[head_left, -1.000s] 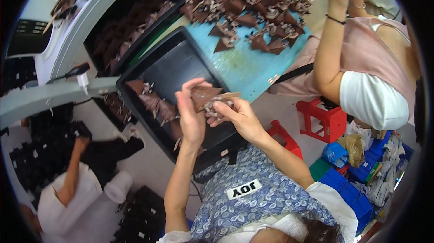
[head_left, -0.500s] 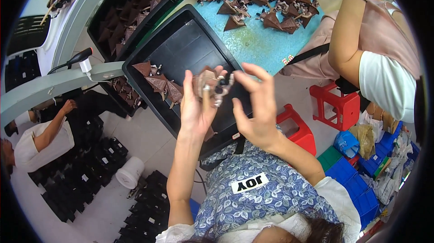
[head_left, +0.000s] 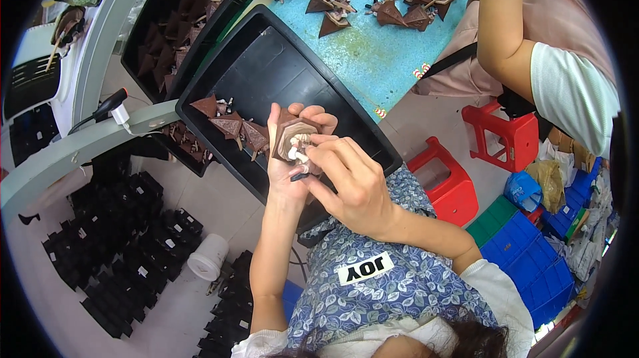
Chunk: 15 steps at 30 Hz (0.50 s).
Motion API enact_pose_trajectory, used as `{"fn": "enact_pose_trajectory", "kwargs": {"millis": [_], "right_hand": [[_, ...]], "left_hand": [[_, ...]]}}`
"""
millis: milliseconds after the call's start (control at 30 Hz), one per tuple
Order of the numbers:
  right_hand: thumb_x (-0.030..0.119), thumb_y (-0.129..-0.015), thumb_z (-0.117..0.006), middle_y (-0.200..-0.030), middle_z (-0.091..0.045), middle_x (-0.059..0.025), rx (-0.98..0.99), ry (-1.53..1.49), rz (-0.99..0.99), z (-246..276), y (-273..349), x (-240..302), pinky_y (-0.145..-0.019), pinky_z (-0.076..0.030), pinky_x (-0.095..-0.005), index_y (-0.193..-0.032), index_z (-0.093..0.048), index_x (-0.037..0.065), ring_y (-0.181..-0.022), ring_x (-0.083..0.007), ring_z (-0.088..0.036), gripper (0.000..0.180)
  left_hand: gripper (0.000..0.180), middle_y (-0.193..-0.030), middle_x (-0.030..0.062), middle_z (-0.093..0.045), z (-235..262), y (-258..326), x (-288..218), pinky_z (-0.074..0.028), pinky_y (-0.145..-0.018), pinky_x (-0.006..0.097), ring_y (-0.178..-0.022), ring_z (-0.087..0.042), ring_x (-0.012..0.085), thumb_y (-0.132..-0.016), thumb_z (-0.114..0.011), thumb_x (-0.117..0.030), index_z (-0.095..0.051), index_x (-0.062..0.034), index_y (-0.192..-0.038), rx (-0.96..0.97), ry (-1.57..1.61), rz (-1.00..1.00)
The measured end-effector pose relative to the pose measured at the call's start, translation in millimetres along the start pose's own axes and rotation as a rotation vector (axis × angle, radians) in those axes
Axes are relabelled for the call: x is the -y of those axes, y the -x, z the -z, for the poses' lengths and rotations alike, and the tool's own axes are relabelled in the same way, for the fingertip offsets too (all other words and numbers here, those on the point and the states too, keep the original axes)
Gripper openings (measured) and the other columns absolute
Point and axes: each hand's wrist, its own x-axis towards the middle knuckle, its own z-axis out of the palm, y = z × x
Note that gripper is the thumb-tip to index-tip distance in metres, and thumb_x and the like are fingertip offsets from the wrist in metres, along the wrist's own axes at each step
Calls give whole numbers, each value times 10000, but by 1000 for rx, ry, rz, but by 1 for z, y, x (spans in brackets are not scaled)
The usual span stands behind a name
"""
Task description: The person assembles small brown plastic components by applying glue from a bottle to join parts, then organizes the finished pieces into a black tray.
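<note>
I am cupping a brown hexagonal piece (head_left: 293, 137) in my left hand (head_left: 287, 165), fingers curled round its rim, above the black tray (head_left: 279, 71). My right hand (head_left: 349, 181) is pinching the small white parts in the piece's hollow with closed fingertips (head_left: 307, 155).

Brown piece (head_left: 290, 137) half hidden by hands, pale fitting (head_left: 301, 148) too small to tell

Brown cone piece (head_left: 291, 137) matt plastic (seemingly); black tray (head_left: 279, 65) smooth, slightly glossy plastic.
</note>
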Motion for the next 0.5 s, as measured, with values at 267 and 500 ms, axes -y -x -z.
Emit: {"fn": "enact_pose_trajectory", "kwargs": {"millis": [267,500], "right_hand": [[180,-692,-762,-1005,-574,-153,41,126,-164,15,1,-29,-806,-468,-376,-1004,-556,-12,-934,-317,-566,420],[70,-747,-707,-904,-592,-141,51,31,-357,23,6,-87,-716,-487,-338,-890,-589,-16,-802,-267,-606,204]], "left_hand": [[488,-683,96,-603,5,-53,-92,-460,-488,301,-589,-585,168,-947,-440,-460,-600,-10,-843,-601,-1504,-548],[497,-926,221,-653,41,-74,-196,-493,-749,505,-882,-626,412,-945,-377,-420,-630,6,-909,-1321,-2484,-802]]}}
